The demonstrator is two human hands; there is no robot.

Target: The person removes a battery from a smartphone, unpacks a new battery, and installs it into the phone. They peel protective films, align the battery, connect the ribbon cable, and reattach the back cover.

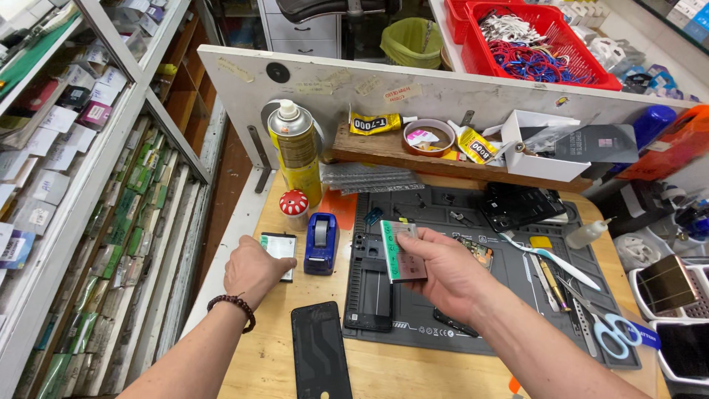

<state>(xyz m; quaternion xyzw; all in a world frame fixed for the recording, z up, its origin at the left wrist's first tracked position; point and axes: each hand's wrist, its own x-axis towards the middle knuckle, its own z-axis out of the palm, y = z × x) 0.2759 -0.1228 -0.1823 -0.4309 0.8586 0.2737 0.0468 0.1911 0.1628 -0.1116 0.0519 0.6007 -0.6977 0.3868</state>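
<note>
Head view, looking down on a cluttered wooden tabletop. Right hand raised over the grey work mat, pinching a small pale card-like pack between thumb and fingers, face tilted up, seemingly for reading. Left hand resting at the tabletop's left edge, fingers curled on a flat white-and-green battery-like piece, apparently steadying it. Just beside, a blue tape dispenser; a dark phone back panel lying flat near the front edge, within easy reach. Scissors and tweezers parked on the mat's right side. Spray can upright behind.
</note>
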